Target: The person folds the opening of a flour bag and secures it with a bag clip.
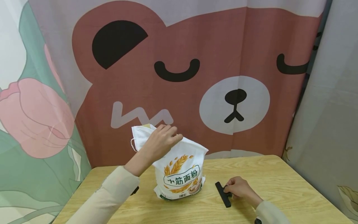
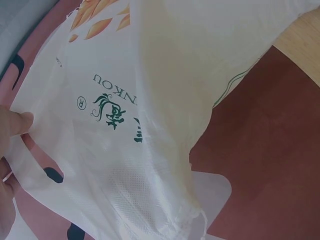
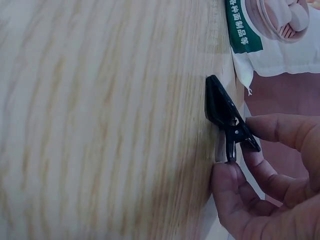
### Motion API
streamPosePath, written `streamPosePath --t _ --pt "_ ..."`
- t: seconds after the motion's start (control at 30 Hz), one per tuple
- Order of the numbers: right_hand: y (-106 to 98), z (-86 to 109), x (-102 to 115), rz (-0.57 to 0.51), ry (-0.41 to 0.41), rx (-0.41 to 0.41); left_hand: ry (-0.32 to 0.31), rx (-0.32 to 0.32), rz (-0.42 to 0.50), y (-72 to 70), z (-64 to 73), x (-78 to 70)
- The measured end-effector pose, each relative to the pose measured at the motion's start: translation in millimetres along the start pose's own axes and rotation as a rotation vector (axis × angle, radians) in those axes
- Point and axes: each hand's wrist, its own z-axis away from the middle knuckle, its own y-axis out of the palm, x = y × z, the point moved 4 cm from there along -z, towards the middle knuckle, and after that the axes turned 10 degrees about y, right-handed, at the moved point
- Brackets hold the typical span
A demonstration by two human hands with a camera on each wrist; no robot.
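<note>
A white flour bag (image 1: pixel 179 174) with wheat ears and green lettering stands upright on the table. My left hand (image 1: pixel 163 138) grips its top edge, and the upper part of the bag folds and leans to the left. In the left wrist view the thumb and fingers (image 2: pixel 17 122) are at the bag's thin white top, partly cut off by the frame. To the right of the bag, my right hand (image 1: pixel 239 188) pinches the handles of a black bag clip (image 1: pixel 223 194) between thumb and fingers. The clip (image 3: pixel 222 102) is at the tabletop in the right wrist view.
The wooden table (image 1: pixel 268 174) has its back edge against a curtain (image 1: pixel 218 46) printed with a brown bear. A small dark object (image 1: pixel 135 190) shows partly behind the left forearm. Grey curtain (image 1: pixel 324 124) hangs on the right side.
</note>
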Motion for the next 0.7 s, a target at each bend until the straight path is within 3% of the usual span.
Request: streamPosePath --t 0.23,0.7 --pt "-2.3 4.3 3.5 -0.010 0.022 -0.027 -0.004 0.002 0.006 0.7 0.4 0.4" --pt "-3.9 1.3 -1.7 -0.035 0.064 0.011 0.007 -0.021 0.004 -2.5 -0.6 -0.3"
